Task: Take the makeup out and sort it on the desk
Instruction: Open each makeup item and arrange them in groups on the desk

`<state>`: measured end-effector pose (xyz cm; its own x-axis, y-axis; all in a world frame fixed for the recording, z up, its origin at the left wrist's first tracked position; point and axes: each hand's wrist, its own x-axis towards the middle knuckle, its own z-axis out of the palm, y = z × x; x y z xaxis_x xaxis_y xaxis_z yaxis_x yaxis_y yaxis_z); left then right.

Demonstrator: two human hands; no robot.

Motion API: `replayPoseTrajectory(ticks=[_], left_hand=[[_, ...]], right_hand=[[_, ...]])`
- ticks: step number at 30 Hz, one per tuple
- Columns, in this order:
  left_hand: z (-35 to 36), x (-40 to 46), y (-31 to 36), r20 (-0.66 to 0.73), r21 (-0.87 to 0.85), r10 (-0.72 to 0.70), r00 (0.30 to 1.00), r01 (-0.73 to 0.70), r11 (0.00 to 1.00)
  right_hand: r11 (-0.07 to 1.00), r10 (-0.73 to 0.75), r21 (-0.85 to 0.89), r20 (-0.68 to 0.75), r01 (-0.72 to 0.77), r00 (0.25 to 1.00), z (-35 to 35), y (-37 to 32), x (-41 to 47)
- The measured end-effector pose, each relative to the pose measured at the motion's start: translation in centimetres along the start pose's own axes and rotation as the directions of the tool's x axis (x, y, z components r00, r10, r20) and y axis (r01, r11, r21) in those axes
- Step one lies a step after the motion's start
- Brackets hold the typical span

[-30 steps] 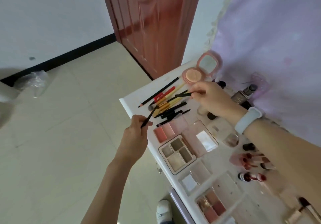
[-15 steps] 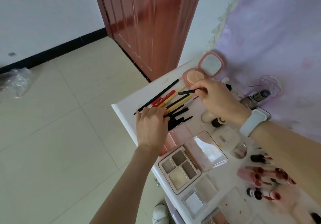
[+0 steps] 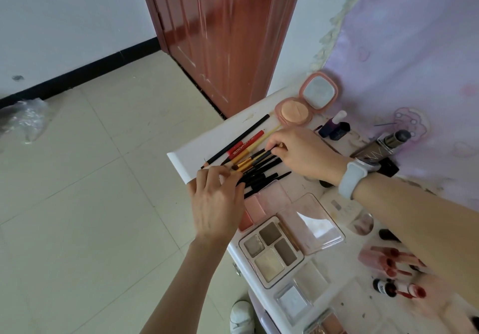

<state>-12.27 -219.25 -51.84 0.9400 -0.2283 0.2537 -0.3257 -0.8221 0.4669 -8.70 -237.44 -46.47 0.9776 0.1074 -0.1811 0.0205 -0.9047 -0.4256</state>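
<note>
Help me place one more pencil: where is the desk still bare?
Bare: the white corner strip between the desk edge and the long black pencil. Crowded: the brush pile between the left hand and right hand, and the palettes nearer you.

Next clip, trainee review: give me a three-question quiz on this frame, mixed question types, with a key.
1. True or false: the round pink powder compact with the square mirror lid is closed.
2. Which hand wears the pale grey wristband?
3. The right hand pinches: A) a slim black brush in the row of pencils and brushes, B) the dark blue nail polish bottle, C) the four-pan brown eyeshadow palette.

Key: 1 false; 2 right; 3 A.
</note>
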Motion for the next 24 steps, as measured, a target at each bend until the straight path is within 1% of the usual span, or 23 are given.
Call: replayPoseTrajectory(ticks=[3, 7, 8, 10, 13, 15, 16, 17, 18, 19, 20, 21, 22, 23, 24], left_hand=[[-0.1, -0.1, 0.0, 0.004, 0.004, 0.017, 1.0, -0.017, 1.0], [0.0, -0.3, 0.1, 0.016, -0.009, 0.009, 1.0, -0.009, 1.0], [-0.1, -0.3, 0.1, 0.017, -0.017, -0.002, 1.0, 0.002, 1.0], [-0.2, -0.3, 0.1, 0.009, -0.032, -0.024, 1.0, 0.024, 0.999], [-0.8, -0.3, 0.3, -0.01, -0.057, -0.042, 0.999, 0.041, 0.998], [-1.7, -0.2, 0.9, -0.024, -0.115, -0.068, 0.997, 0.065, 0.991], [-2.2, -0.2, 1.4, -0.032, -0.153, -0.083, 0.996, 0.078, 0.985], [-2.7, -0.4, 1.9, -0.043, -0.191, -0.096, 0.994, 0.087, 0.978], [-3.3, -0.6, 2.5, -0.056, -0.228, -0.106, 0.993, 0.091, 0.969], [-3.8, -1.1, 3.2, -0.063, -0.263, -0.113, 0.992, 0.092, 0.96], [-4.2, -1.7, 4.0, -0.064, -0.294, -0.116, 0.991, 0.093, 0.951], [-4.5, -2.5, 4.8, -0.057, -0.324, -0.119, 0.991, 0.095, 0.941], [-4.8, -3.4, 5.6, -0.046, -0.353, -0.125, 0.991, 0.101, 0.93], [-5.1, -4.3, 6.5, -0.033, -0.379, -0.129, 0.991, 0.107, 0.919], [-5.2, -5.4, 7.4, -0.022, -0.399, -0.127, 0.992, 0.108, 0.911]], right_hand=[[0.997, -0.033, -0.068, 0.015, 0.034, 0.999, 0.4, -0.5, 0.5], [0.981, -0.025, -0.19, 0.079, 0.04, 0.997, 1.0, -0.6, 0.7], [0.975, -0.029, -0.217, 0.076, 0.045, 0.997, 1.0, -0.6, 0.6], [0.973, -0.062, -0.223, 0.024, 0.066, 0.998, 0.8, -0.9, 0.5], [0.99, -0.099, -0.109, -0.062, 0.092, 0.993, -0.6, -1.9, 0.3], [0.995, -0.095, -0.004, -0.147, 0.095, 0.985, -2.0, -2.9, -0.5], [0.993, -0.071, 0.076, -0.203, 0.088, 0.977, -2.8, -3.4, -1.3], [0.977, -0.025, 0.197, -0.253, 0.077, 0.967, -3.5, -3.8, -2.2], [0.929, 0.045, 0.364, -0.277, 0.062, 0.96, -4.2, -4.0, -3.3], [0.826, 0.133, 0.563, -0.251, 0.033, 0.959, -5.0, -4.2, -4.7], [0.654, 0.218, 0.756, -0.166, -0.017, 0.962, -5.7, -4.3, -6.1], [0.43, 0.283, 0.898, -0.042, -0.088, 0.958, -6.2, -4.1, -7.6], [0.208, 0.319, 0.966, 0.079, -0.151, 0.944, -6.5, -3.8, -9.2], [0.032, 0.347, 0.983, 0.159, -0.182, 0.924, -6.7, -3.2, -10.8], [-0.085, 0.379, 0.98, 0.199, -0.18, 0.904, -6.8, -2.6, -12.6]])
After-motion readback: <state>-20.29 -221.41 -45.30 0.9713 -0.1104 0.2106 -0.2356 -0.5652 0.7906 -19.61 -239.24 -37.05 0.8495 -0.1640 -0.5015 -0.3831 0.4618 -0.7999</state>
